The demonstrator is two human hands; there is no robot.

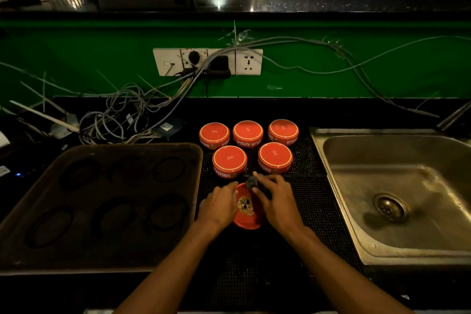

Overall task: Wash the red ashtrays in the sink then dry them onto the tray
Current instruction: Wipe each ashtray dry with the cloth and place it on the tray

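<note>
One red ashtray [246, 214] sits upright on the black mat, its inside showing a gold emblem. My left hand [219, 205] grips its left rim. My right hand [276, 201] holds a small dark grey cloth or sponge [252, 182] at the ashtray's far rim. Several more red ashtrays [229, 160] stand upside down in two rows just behind it. The dark tray [96, 257] lies to the left, with ring marks on it. The steel sink [397, 196] is to the right.
A black rubber mat [313, 201] covers the counter between tray and sink. A tangle of grey cables [122, 115] lies behind the tray, below a white socket strip [207, 61] on the green wall. The sink drain [390, 208] is uncovered.
</note>
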